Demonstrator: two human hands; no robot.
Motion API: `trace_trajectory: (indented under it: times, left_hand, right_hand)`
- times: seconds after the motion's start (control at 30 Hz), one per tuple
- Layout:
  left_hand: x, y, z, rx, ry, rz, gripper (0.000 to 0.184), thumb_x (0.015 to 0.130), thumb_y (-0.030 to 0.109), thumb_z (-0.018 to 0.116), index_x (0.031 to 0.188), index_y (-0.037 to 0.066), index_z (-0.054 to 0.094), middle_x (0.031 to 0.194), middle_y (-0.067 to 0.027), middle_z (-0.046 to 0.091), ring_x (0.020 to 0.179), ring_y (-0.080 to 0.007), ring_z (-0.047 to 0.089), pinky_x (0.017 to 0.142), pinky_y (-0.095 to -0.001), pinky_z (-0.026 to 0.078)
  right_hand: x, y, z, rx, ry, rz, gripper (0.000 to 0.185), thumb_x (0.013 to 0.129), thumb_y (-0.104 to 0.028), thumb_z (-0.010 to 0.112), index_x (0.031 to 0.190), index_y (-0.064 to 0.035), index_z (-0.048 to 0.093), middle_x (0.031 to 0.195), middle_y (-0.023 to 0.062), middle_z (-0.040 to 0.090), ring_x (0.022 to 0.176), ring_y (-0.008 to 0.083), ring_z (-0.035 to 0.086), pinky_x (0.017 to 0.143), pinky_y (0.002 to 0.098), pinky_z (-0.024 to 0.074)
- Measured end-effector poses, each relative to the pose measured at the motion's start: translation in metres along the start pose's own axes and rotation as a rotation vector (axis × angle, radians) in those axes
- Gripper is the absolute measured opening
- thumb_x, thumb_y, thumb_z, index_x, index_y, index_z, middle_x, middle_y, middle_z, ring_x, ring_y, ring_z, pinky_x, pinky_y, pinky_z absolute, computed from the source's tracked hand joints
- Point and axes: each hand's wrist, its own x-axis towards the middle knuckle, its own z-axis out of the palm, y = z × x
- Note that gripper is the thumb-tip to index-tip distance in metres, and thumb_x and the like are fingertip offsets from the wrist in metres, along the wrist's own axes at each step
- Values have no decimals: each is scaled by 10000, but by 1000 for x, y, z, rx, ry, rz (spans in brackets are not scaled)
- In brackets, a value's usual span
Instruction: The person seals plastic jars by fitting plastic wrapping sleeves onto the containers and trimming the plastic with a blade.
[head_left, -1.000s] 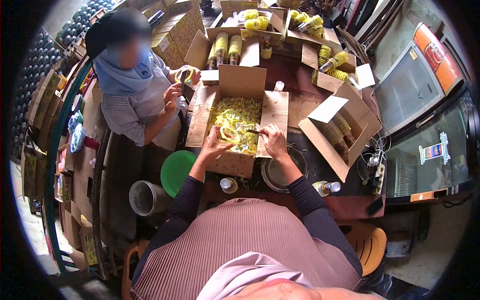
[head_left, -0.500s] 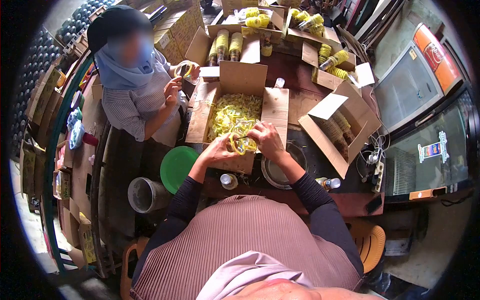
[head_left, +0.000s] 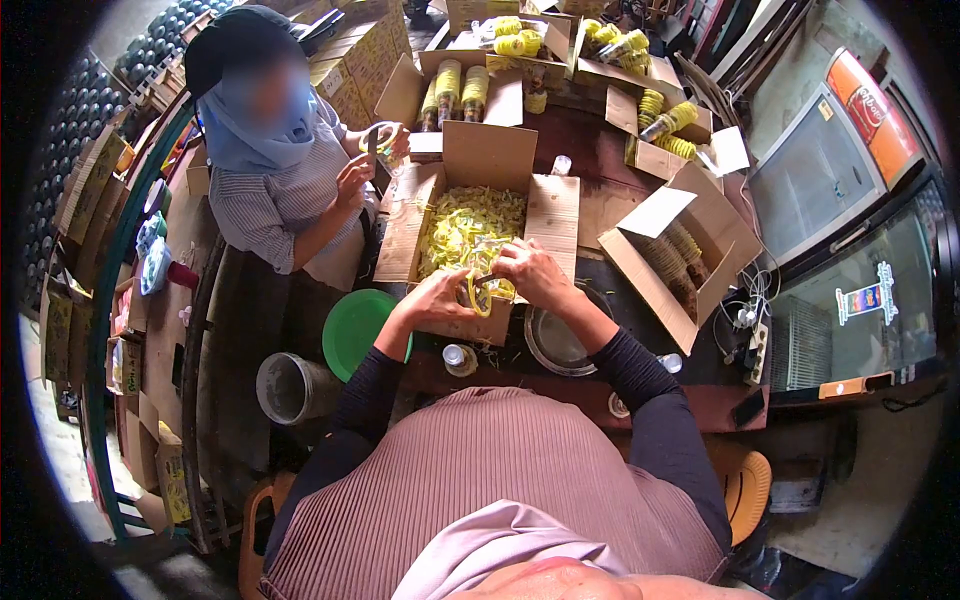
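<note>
My left hand [head_left: 440, 303] is closed around a yellow-rimmed clear plastic cup [head_left: 481, 299], held over the near edge of an open cardboard box [head_left: 487, 150]. Just right of it, my right hand [head_left: 535, 273] grips a small dark knife [head_left: 487, 279], its blade against the yellow rim. The fingers hide most of its handle. Yellow strips and scraps [head_left: 475, 220] fill the box below and beyond my hands. Across at the left, a co-worker [head_left: 270, 170] holds a similar clear, rimmed piece [head_left: 384, 145] in their own hands.
A green round lid [head_left: 362, 335] and a grey bucket [head_left: 292, 388] stand at left. By my right forearm sits a round metal-edged pan [head_left: 560, 342]. A small bottle [head_left: 459, 359] stands before me. Boxes of yellow-rimmed cup stacks [head_left: 447, 90] line the back; another box [head_left: 690, 265] is at right.
My right hand and the knife have shifted slightly along the cup's rim. My right forearm has come inward, uncovering a jar beside it. The co-worker has leaned slightly and turned their piece.
</note>
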Motion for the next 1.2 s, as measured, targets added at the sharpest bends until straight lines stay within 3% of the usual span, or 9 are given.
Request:
trace_trajectory:
  times: [0.27,0.47,0.73,0.8,0.93,0.97,1.03,1.13,1.2]
  left_hand:
    - [0,15,-2,47,-37,-50,742,574,346,827,1163,-30,576,944,-232,652,897,-310,647,786,-379,500]
    - [1,17,8,222,32,-57,666,587,321,804,1137,24,575,912,-193,646,883,-326,636,755,-400,499]
    - [6,-4,15,117,165,-193,683,608,263,805,1167,6,508,954,-202,640,893,-346,629,763,-397,497]
    - [8,-16,21,22,302,-109,685,611,265,815,1158,-3,499,975,-205,639,908,-360,627,773,-407,496]
    - [5,-6,20,244,424,103,634,647,257,815,1142,10,506,987,-157,634,950,-327,621,826,-392,488]
    - [5,-7,22,243,421,102,634,647,257,815,1142,10,506,987,-157,634,950,-327,621,826,-392,488]
    - [6,-9,26,-320,326,-146,579,682,224,796,1143,26,508,978,-124,631,947,-272,620,846,-363,477]
    - [4,0,19,-246,296,-153,530,740,230,785,1134,6,509,1038,-115,640,992,-213,620,863,-340,471]
    - [5,-1,20,-210,283,-127,551,729,236,781,1148,13,501,1014,-124,633,967,-246,620,851,-354,476]
  right_hand:
    - [-9,36,21,391,-288,138,89,838,-150,624,893,-87,656,877,75,625,820,292,611,714,384,474]
    - [-12,40,24,525,-399,308,164,827,-157,684,947,-45,685,858,109,688,807,211,651,745,338,499]
    - [-22,30,21,554,-66,540,191,847,-175,677,957,-19,685,830,96,691,764,145,627,725,301,486]
    - [-29,31,27,635,71,619,196,840,-184,666,958,-28,684,839,126,671,788,218,642,718,334,483]
    - [-44,19,35,696,187,699,192,842,-177,673,951,-18,682,878,111,681,796,194,639,720,316,485]
    - [-47,15,34,683,165,747,182,842,-159,678,951,-13,683,887,109,683,798,183,641,724,307,491]
    - [-53,8,38,701,200,759,175,841,-152,680,946,-13,684,884,108,680,796,181,642,725,306,495]
    - [-57,-1,34,697,248,752,181,842,-135,689,949,11,678,887,82,680,807,128,628,733,269,490]
    - [-57,-8,28,692,274,731,159,843,-110,681,936,18,674,885,94,666,814,142,633,729,272,494]
